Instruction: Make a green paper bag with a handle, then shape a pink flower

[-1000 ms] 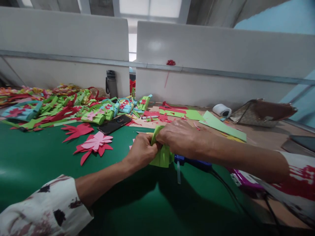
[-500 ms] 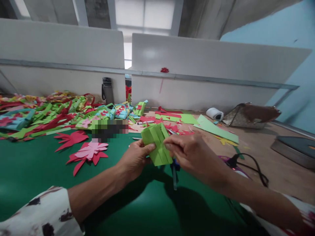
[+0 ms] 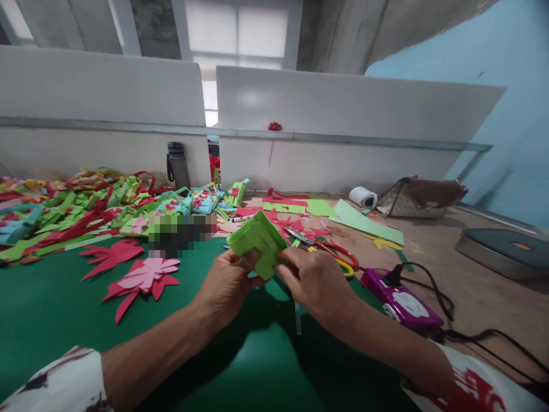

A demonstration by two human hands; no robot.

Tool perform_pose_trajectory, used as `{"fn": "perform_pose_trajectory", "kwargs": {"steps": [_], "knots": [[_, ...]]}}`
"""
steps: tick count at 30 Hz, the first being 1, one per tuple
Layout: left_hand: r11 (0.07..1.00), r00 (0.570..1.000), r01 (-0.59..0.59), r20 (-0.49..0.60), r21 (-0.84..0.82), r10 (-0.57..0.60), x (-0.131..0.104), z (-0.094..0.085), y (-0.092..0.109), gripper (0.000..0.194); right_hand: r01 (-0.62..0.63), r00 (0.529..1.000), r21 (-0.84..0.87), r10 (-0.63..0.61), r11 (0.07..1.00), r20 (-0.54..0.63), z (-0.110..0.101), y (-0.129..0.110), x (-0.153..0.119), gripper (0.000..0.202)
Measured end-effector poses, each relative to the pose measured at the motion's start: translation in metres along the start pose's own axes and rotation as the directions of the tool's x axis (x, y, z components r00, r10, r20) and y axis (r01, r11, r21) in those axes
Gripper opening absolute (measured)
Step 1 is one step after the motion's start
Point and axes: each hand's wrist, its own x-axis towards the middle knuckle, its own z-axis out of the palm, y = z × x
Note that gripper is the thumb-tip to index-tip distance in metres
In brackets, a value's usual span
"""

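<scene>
A folded green paper piece (image 3: 259, 243) is held up over the green mat (image 3: 253, 366), tilted, with creases and layered flaps showing. My left hand (image 3: 227, 280) grips its left side, thumb on the front face. At its lower right edge, my right hand (image 3: 313, 280) pinches the paper between thumb and fingers. A clear stick (image 3: 298, 319) shows below my right hand; what it belongs to is hidden. Pink paper flowers (image 3: 148, 274) and a red cutout (image 3: 114, 256) lie on the mat to the left.
Scissors (image 3: 338, 252) lie beyond my right hand, near a purple power strip (image 3: 403, 303) with black cables. Piled paper bags (image 3: 86, 212) and a dark bottle (image 3: 177, 166) stand at the back left. A handbag (image 3: 422, 197) and grey case (image 3: 504, 252) sit at right.
The green paper has turned and tilted in my hands. My right hand has moved down to its lower edge, and the scissors and power strip now show more fully. The view has shifted slightly right.
</scene>
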Motion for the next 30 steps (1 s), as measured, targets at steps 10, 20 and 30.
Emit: {"fn": "perform_pose_trajectory", "kwargs": {"steps": [10, 20, 30], "knots": [[0.999, 0.998, -0.053, 0.021, -0.007, 0.053, -0.004, 0.008, -0.001, 0.028, -0.008, 0.997, 0.122, 0.017, 0.992, -0.075, 0.010, 0.007, 0.001, 0.013], [0.993, 0.995, -0.091, 0.045, -0.072, 0.094, -0.004, 0.006, -0.010, 0.039, 0.024, 0.992, 0.359, 0.022, 0.933, -0.124, 0.010, 0.009, 0.003, 0.009], [0.996, 0.991, -0.089, 0.098, 0.006, 0.088, -0.005, 0.006, -0.012, 0.029, 0.016, 0.984, 0.352, 0.048, 0.936, -0.172, 0.017, 0.012, 0.005, 0.010]]}}
